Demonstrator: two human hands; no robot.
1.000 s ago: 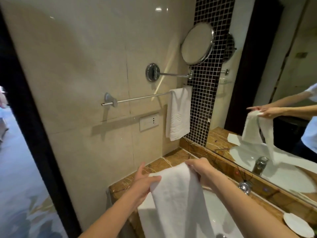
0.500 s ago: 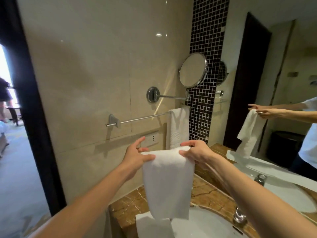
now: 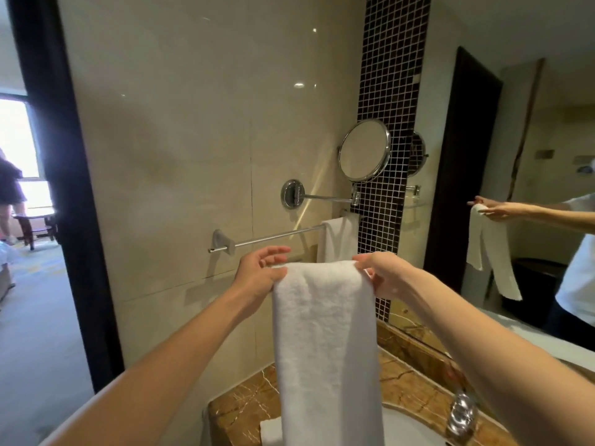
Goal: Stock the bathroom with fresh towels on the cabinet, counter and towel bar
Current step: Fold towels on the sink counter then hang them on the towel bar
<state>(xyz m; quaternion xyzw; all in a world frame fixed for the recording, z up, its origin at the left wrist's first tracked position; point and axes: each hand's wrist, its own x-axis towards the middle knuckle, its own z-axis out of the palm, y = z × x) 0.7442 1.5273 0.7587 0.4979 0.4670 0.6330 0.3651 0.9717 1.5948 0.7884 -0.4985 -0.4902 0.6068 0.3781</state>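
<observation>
Here each grip, left hand (image 3: 257, 275) and right hand (image 3: 384, 274), is pinching the white towel (image 3: 322, 333) by its top edge, just below the bare stretch of the towel bar (image 3: 273, 237).

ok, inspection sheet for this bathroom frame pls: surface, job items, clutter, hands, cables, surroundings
surface: brown marble counter with a white basin set in it.
job's things: white towel held up by its top edge, in front of the towel bar, not on it; hung towel draped at the bar's right end.
clutter: folded white cloth at the counter's front.
hands: left hand pinches the towel's top left corner; right hand grips the top right.
cables: nothing seen.
surroundings: round swing-arm mirror, wall mirror, faucet, doorway at left.
</observation>
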